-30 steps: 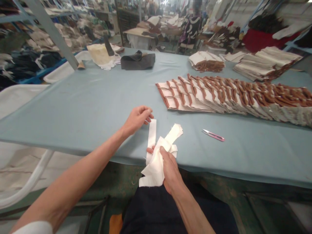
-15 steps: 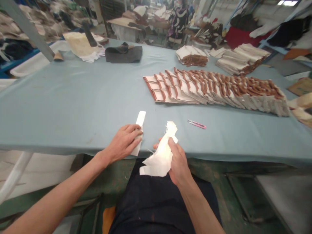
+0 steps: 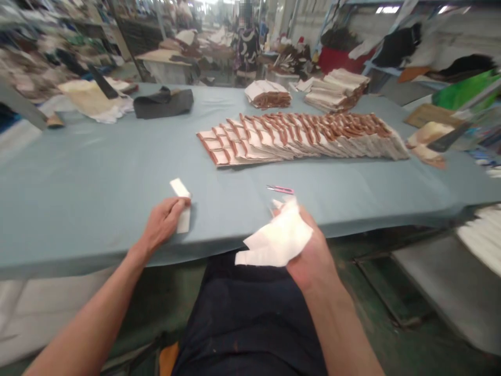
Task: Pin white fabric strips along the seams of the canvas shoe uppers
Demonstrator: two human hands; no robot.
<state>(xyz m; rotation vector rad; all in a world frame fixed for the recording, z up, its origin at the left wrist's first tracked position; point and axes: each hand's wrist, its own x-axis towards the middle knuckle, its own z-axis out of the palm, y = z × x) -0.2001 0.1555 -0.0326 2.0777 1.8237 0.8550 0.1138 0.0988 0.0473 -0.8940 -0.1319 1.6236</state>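
My left hand (image 3: 163, 222) rests on a narrow white fabric strip (image 3: 181, 206) that lies on the pale blue table (image 3: 97, 177) near its front edge, the fingers curled over the strip's near end. My right hand (image 3: 309, 250) is closed on a bunch of white fabric strips (image 3: 278, 241), held over the table edge above my lap. A pink thread snipper (image 3: 280, 189) lies on the table just beyond the right hand.
A long fanned row of white pieces with brown trim (image 3: 301, 137) crosses the table's middle. Two more stacks (image 3: 268, 94) (image 3: 336, 90) sit behind it. A dark folded cloth (image 3: 163, 102) and cream fabric (image 3: 94, 99) lie far left. A person (image 3: 247, 47) stands beyond the table.
My left hand slid back along the strip towards the table's front edge. My right hand lifted the bunch off the table edge. The view swung to the right.
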